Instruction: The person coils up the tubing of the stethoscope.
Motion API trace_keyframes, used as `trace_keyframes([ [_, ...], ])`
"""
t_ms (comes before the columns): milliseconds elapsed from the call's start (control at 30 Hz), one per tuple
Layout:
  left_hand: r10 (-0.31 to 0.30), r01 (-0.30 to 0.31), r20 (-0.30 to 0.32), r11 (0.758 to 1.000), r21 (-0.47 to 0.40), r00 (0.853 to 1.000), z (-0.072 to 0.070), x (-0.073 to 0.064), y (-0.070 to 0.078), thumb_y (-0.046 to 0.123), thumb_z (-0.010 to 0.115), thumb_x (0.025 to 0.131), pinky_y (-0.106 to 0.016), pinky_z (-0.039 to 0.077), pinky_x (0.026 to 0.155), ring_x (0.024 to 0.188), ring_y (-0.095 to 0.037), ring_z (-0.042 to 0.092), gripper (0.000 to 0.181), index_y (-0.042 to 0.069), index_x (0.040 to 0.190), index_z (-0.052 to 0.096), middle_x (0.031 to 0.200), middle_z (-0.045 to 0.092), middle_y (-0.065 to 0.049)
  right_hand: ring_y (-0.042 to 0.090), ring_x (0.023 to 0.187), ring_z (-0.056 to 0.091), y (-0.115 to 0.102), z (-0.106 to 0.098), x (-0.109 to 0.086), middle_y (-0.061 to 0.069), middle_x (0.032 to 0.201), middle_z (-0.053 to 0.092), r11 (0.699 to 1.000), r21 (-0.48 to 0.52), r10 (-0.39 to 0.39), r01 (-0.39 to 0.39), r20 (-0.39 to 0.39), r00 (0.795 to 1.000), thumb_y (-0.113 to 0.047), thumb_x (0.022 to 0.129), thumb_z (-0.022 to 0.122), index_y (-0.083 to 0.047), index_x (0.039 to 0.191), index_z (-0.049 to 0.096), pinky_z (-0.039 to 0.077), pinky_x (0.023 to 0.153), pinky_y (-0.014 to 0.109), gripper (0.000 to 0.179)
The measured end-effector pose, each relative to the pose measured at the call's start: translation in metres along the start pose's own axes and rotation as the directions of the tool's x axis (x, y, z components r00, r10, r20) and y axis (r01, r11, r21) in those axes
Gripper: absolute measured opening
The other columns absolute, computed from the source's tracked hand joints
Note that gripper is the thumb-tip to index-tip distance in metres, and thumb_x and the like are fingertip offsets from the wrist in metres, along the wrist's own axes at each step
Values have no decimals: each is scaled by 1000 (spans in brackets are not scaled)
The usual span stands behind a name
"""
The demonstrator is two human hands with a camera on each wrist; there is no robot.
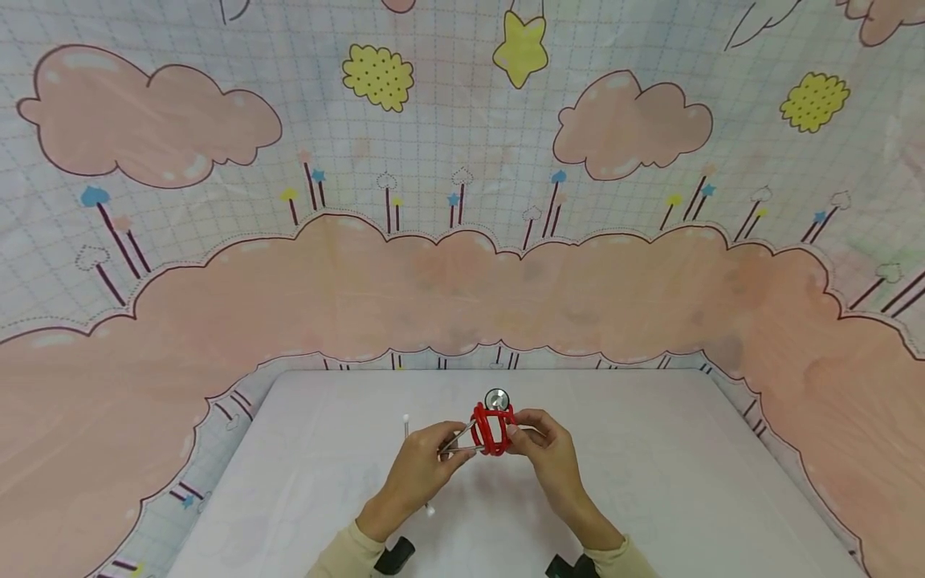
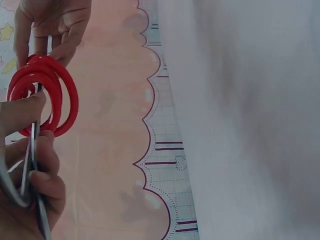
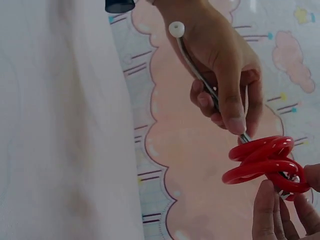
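A stethoscope with its red tubing (image 1: 480, 417) wound into a coil is held between both hands, above the white table. My left hand (image 1: 417, 472) pinches the metal ear tubes (image 1: 462, 448) at the coil's left side. My right hand (image 1: 552, 451) pinches the coil's right side between thumb and fingers. The round metal chest piece (image 1: 496, 399) stands up at the top of the coil. White ear tips show past the left hand, one (image 3: 176, 29) plain in the right wrist view. In the left wrist view, the red loops (image 2: 72, 97) lie between the two hands.
The white tabletop (image 1: 650, 466) spreads beneath the hands. Behind and around it hangs a cloth (image 1: 462, 297) printed with clouds and stars. Black wrist bands (image 1: 394, 555) sit at both cuffs.
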State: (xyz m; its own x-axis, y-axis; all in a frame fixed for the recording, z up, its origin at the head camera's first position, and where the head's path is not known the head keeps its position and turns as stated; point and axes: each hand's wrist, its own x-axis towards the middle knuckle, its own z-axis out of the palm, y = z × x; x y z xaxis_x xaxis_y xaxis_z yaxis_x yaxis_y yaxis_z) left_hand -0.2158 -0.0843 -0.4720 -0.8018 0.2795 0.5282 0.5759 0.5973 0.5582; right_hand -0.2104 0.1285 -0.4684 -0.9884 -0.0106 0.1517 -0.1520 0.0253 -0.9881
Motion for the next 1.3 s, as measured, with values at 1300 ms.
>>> trace_keyframes([
  [1300, -192, 215, 143, 962, -167, 971, 36, 31, -54, 19, 79, 84, -20, 49, 64, 71, -6, 59, 28, 10, 108, 69, 81, 68, 2, 18, 101, 66, 44, 1, 44, 8, 117, 65, 940, 267, 237, -211, -70, 969, -23, 96, 64, -3, 128, 56, 57, 89, 32, 39],
])
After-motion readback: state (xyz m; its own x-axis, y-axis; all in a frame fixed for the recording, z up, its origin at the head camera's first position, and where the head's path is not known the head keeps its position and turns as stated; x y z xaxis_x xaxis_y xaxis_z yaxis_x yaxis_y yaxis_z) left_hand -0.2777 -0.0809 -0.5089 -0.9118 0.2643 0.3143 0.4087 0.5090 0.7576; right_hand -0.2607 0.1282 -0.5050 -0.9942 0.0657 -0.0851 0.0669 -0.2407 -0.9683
